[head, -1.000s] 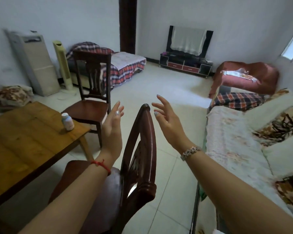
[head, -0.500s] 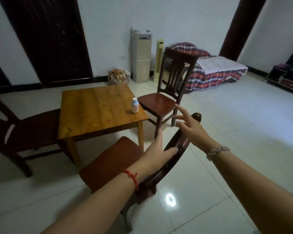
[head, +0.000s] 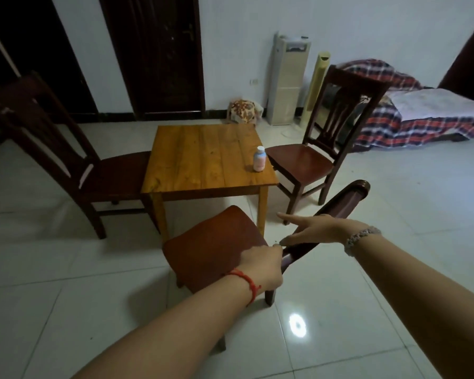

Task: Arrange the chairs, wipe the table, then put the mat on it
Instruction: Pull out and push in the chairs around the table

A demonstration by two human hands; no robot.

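i hold the near chair point(head: 214, 250) to square it to the table point(head: 203, 157): left hand point(head: 263, 266) fingers wrapped on its backrest, right hand point(head: 315, 231) fingers spread.

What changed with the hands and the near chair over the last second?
Both hands came down from open air onto the near chair's backrest: the left hand now closes on its lower end, while the right hand lies across it, fingers extended. The view swung left toward the table. The bottle stayed near the table's right edge.
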